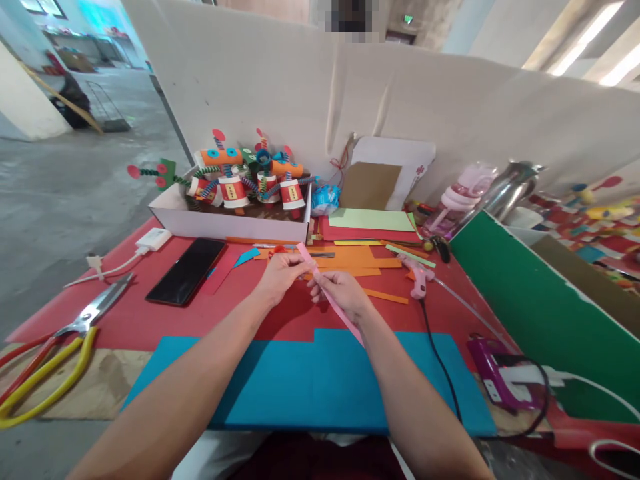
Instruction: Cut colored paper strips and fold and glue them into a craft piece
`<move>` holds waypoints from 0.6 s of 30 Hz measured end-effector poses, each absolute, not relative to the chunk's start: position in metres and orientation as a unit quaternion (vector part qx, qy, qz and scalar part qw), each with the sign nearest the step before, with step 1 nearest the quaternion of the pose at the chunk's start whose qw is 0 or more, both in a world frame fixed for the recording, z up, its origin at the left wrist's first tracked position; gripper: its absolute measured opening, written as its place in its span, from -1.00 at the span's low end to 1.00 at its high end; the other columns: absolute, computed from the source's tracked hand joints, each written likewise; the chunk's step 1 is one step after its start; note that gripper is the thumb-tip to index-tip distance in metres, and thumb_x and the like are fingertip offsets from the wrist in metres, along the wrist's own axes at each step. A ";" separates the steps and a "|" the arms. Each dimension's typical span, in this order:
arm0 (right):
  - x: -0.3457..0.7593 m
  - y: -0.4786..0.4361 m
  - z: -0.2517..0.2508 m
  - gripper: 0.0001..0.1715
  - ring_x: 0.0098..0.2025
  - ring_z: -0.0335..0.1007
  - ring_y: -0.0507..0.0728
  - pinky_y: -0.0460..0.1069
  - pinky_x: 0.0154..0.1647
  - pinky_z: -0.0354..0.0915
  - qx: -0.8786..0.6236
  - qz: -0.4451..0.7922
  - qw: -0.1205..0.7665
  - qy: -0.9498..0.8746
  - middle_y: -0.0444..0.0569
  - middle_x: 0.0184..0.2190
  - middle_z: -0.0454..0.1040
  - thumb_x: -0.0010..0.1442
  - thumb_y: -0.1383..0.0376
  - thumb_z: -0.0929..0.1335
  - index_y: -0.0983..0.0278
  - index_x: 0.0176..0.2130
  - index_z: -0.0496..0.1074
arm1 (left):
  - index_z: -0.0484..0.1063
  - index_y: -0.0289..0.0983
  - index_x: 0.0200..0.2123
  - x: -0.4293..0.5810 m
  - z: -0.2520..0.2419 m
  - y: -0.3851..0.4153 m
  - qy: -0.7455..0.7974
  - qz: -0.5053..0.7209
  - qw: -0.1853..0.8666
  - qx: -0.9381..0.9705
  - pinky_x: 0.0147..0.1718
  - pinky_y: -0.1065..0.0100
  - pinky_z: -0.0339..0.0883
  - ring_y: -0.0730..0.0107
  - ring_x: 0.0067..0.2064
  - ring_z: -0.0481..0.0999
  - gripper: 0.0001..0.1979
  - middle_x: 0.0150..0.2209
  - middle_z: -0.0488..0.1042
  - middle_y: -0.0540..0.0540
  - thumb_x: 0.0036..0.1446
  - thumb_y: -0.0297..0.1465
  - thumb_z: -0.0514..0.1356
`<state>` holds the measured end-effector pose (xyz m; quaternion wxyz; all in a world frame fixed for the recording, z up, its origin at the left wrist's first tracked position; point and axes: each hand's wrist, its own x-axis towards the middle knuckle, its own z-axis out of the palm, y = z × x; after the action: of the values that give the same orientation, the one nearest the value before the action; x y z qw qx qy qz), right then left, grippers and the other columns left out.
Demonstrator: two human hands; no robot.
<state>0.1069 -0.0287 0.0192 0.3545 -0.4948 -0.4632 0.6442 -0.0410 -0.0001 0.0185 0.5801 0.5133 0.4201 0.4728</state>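
A narrow pink paper strip (pixel 339 311) runs slantwise between my hands over the middle of the table. My left hand (pixel 283 275) pinches it near its upper end. Just to the right, my right hand (pixel 342 293) grips the same strip with fingers curled, and the strip's long tail trails down past the wrist. Behind the hands lie orange paper strips (pixel 350 261) and what looks like a pair of scissors with red handles (pixel 280 251), partly hidden. A pink glue gun (pixel 419 280) rests to the right of my right hand.
A white box (pixel 225 225) of paper-cup figures (pixel 233 192) stands at the back left. Large shears (pixel 90 320) and a black phone (pixel 186 272) lie left. A green box wall (pixel 540 300), a purple power strip (pixel 500 380) and a black cable (pixel 436 353) occupy the right. Blue sheets (pixel 300 387) cover the front.
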 end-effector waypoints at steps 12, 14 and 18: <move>0.106 -0.030 0.016 -0.67 -0.62 0.33 -0.06 -0.15 -0.59 0.24 -0.519 0.608 0.348 -0.489 -0.12 -0.64 0.42 0.12 0.14 0.38 0.35 -0.50 0.47 | 0.42 -0.30 -0.68 -0.048 0.023 0.006 0.443 0.509 0.536 0.507 -0.52 0.39 0.07 0.51 -0.55 0.21 -0.73 -0.67 0.29 0.04 -0.17 -0.24 0.32; 0.108 -0.030 0.017 -0.68 -0.61 0.33 -0.05 -0.15 -0.58 0.24 -0.513 0.613 0.347 -0.491 -0.12 -0.64 0.42 0.12 0.14 0.39 0.35 -0.48 0.48 | 0.40 -0.29 -0.69 -0.049 0.024 0.006 0.444 0.513 0.529 0.510 -0.51 0.38 0.09 0.51 -0.55 0.21 -0.72 -0.68 0.28 0.03 -0.16 -0.24 0.31; 0.110 -0.030 0.022 -0.76 -0.58 0.36 -0.04 -0.13 -0.55 0.26 -0.511 0.617 0.327 -0.501 -0.11 -0.60 0.45 0.12 0.21 0.39 0.35 -0.44 0.51 | 0.40 -0.29 -0.69 -0.049 0.024 0.006 0.441 0.517 0.526 0.512 -0.51 0.39 0.09 0.51 -0.55 0.21 -0.73 -0.67 0.30 0.03 -0.14 -0.25 0.31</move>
<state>0.1105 -0.0299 0.0216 0.3265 -0.5115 -0.5006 0.6174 -0.0494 0.0062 0.0238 0.5256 0.5118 0.4415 0.5166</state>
